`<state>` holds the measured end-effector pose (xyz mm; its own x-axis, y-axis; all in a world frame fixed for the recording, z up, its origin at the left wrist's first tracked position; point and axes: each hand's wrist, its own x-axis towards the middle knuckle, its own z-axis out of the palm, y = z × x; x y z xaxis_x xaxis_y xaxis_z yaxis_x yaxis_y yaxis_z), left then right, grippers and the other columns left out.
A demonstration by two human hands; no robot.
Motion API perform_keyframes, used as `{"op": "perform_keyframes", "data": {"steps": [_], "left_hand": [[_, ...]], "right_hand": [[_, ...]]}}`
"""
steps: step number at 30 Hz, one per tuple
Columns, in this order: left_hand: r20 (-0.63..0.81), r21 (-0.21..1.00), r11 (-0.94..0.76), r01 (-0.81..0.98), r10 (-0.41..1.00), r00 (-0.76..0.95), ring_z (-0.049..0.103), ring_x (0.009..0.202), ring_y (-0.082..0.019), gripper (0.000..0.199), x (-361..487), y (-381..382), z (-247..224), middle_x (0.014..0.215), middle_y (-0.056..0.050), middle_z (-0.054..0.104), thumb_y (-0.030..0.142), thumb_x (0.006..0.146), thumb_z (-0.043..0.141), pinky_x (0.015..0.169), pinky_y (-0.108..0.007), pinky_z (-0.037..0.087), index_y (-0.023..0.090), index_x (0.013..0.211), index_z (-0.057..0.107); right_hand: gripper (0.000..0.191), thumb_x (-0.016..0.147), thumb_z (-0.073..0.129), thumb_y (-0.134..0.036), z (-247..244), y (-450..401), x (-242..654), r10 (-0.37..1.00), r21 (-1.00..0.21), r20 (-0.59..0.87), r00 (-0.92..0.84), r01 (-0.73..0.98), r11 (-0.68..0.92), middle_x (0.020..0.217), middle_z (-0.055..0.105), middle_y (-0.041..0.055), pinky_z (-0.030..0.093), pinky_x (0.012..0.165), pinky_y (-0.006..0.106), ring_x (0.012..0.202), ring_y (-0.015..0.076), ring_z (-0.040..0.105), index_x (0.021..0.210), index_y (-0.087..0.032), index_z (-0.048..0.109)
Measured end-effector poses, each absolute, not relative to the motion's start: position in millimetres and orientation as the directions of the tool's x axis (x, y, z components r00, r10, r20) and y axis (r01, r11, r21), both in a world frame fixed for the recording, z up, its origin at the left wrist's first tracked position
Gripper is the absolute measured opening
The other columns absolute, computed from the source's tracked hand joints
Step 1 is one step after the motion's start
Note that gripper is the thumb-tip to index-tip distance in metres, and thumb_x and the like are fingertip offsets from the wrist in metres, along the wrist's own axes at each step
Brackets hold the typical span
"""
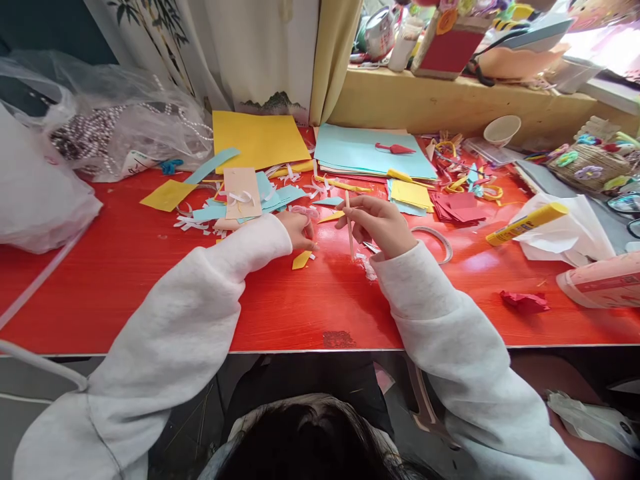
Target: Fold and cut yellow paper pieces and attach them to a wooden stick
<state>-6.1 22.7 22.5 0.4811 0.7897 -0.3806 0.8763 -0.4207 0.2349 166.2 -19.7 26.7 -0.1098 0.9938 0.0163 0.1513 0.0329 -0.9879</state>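
My right hand (377, 223) pinches a thin pale stick (351, 233), which stands nearly upright over the red table (300, 313). To its left, my left hand (299, 230) hovers low with its fingers curled together; what they hold, if anything, is hidden. Just below those fingertips lies a small yellow paper scrap (301, 260). A pink object (306, 212) shows behind my left hand. Under my right hand are a crumpled clear scrap (369, 268) and a partly hidden grey pointed thing. A ring of tape (440, 240) lies by my right wrist.
Yellow sheets (260, 140) and light blue sheets (350, 150) are stacked at the back. Cut paper strips (210, 212) litter the left. A yellow glue stick (527, 223), white paper (570, 243) and a pink bottle (600, 283) occupy the right. Plastic bags (45, 180) bulge at far left.
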Motion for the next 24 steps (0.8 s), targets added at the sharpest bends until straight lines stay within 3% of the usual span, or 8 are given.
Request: {"op": "perform_keyframes", "data": {"steps": [4,10,15,21,24], "left_hand": [[-0.461,0.200,-0.441,0.875,0.746,0.481,0.060,0.083,-0.016,0.028,-3,20,25,0.085,0.000,0.068,0.039,0.069,0.057,0.065,-0.023,0.041,0.018,0.085,0.065],[-0.406,0.189,-0.418,0.889,0.791,0.458,0.061,0.081,-0.016,0.034,-1,15,31,0.088,0.001,0.068,0.037,0.068,0.054,0.063,-0.022,0.042,0.018,0.095,0.061],[-0.399,0.172,-0.435,0.884,0.790,0.466,0.061,0.078,-0.017,0.030,3,9,27,0.083,-0.002,0.068,0.035,0.066,0.053,0.059,-0.024,0.039,0.016,0.087,0.062],[-0.404,0.179,-0.404,0.897,0.801,0.441,0.060,0.076,-0.017,0.027,-1,13,30,0.081,-0.001,0.067,0.033,0.065,0.052,0.059,-0.024,0.039,0.019,0.085,0.063],[-0.414,0.194,-0.416,0.888,0.786,0.459,0.059,0.077,-0.018,0.023,-5,13,31,0.071,0.001,0.064,0.038,0.061,0.058,0.063,-0.025,0.040,0.022,0.078,0.063]], "right_hand": [[0.015,0.079,0.056,-0.023,24,-18,168,0.989,-0.986,0.037,-0.145,0.158,0.060,0.059,0.061,-0.0005,0.027,0.035,0.018,0.035,0.0018,0.035,0.086,-0.011,0.060],[0.015,0.079,0.055,-0.024,21,-17,168,0.985,-0.984,0.033,-0.169,0.168,0.061,0.059,0.061,0.0001,0.027,0.036,0.018,0.036,0.0022,0.036,0.085,-0.011,0.059],[0.016,0.080,0.054,-0.026,21,-19,168,0.980,-0.975,0.004,-0.201,0.215,0.048,0.062,0.061,0.0008,0.028,0.037,0.019,0.038,0.0028,0.037,0.086,-0.012,0.058],[0.010,0.080,0.051,-0.019,25,-22,163,0.963,-0.934,-0.109,-0.248,0.356,-0.015,0.054,0.056,-0.0018,0.025,0.039,0.019,0.039,0.0032,0.033,0.082,-0.011,0.058],[0.010,0.080,0.050,-0.016,26,-23,162,0.955,-0.908,-0.143,-0.261,0.419,-0.021,0.052,0.053,-0.0023,0.023,0.040,0.020,0.040,0.0032,0.032,0.082,-0.011,0.058]]}}
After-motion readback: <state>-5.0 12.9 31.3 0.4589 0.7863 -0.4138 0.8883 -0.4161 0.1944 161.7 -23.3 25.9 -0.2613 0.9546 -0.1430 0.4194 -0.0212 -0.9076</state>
